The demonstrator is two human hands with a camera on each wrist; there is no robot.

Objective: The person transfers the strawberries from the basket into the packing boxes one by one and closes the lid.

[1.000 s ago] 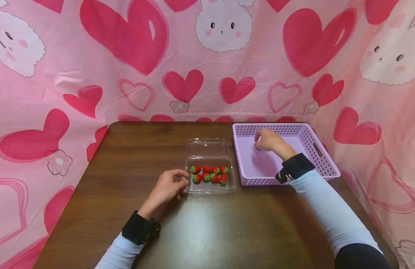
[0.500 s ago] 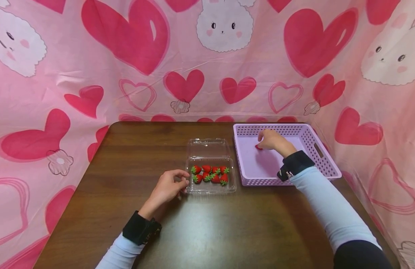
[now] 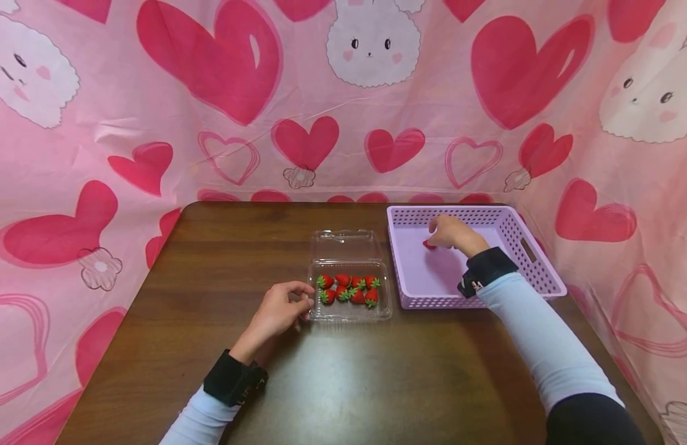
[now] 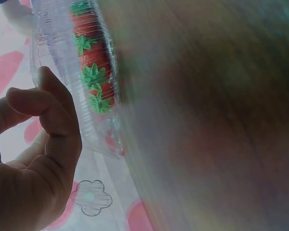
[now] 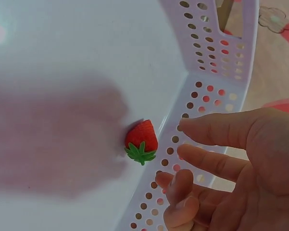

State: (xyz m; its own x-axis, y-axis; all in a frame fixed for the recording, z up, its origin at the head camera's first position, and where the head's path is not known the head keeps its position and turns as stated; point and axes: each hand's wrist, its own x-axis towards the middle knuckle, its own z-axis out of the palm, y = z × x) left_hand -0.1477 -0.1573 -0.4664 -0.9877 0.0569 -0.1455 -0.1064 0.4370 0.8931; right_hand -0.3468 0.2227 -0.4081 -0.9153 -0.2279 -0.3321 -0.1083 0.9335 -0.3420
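A red strawberry with a green leafy cap (image 5: pixel 142 142) lies on the floor of the lilac basket (image 3: pixel 432 301). My right hand (image 3: pixel 453 232) hovers over it, thumb and forefinger spread apart; the right wrist view shows the berry separate from the fingers. To the left, a clear plastic clamshell container (image 3: pixel 351 317) stands with its lid (image 3: pixel 346 247) folded back. Several strawberries (image 3: pixel 342 295) sit inside it in two rows. With loosely bent fingers, my left hand (image 3: pixel 279 307) touches the container's left edge; whether it pinches the rim is hard to see.
Everything stands on a dark wooden table (image 3: pixel 343 383). Its back edge meets a pink cloth (image 3: pixel 316 93) printed with hearts and rabbits. Perforated walls surround the basket, with a handle slot (image 3: pixel 528 250) on the right side.
A second ago no strawberry showed under my right hand; now a red one lies visible beneath its fingertips in the basket. My left hand has stayed at the container.
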